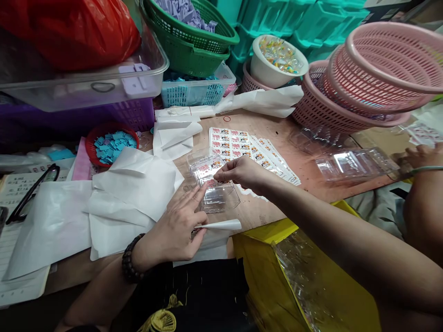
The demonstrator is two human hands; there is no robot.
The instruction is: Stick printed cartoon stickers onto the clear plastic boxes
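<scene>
A clear plastic clamshell box (214, 184) lies on the wooden table (304, 170) in front of me, with a printed sticker on its lid. My right hand (242, 173) reaches across and pinches at that sticker on the box. My left hand (178, 230), a bead bracelet on its wrist, rests two fingers on the box's near-left edge while thumb and lower fingers pinch a white backing strip (221, 225). Sheets of stickers (249, 150) lie fanned out just beyond the box.
White backing papers (131, 193) pile at the left. A small red basket of blue tags (110, 145), storage bins, green baskets and stacked pink baskets (367, 78) ring the table. More clear boxes (349, 163) lie right, near another person's hand (424, 154). A yellow bag (297, 276) holds boxes.
</scene>
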